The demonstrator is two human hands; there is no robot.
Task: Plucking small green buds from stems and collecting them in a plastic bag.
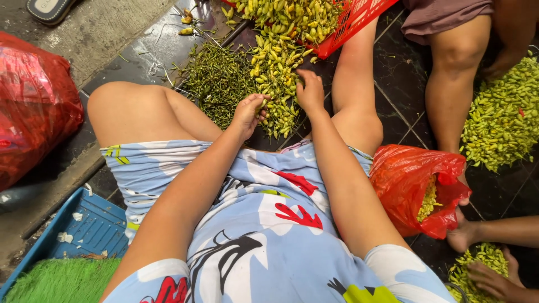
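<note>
I sit on a dark tiled floor with my legs spread. Between them lies a heap of small yellow-green chillies (276, 73) that spills from a tipped red plastic crate (353, 19). My left hand (249, 111) is curled at the heap's near edge, fingers closed on a few chillies. My right hand (310, 91) rests fingers-down on the heap, touching the chillies; I cannot tell whether it grips any. A pile of thin green stems (216, 78) lies just left of the chillies.
A red plastic bag (412, 185) holding chillies sits by my right thigh. Another person's legs (455, 84) and hands (488, 278) work at chilli piles (502, 115) on the right. A bulging red sack (33, 104) lies left; a blue crate (92, 227) near left.
</note>
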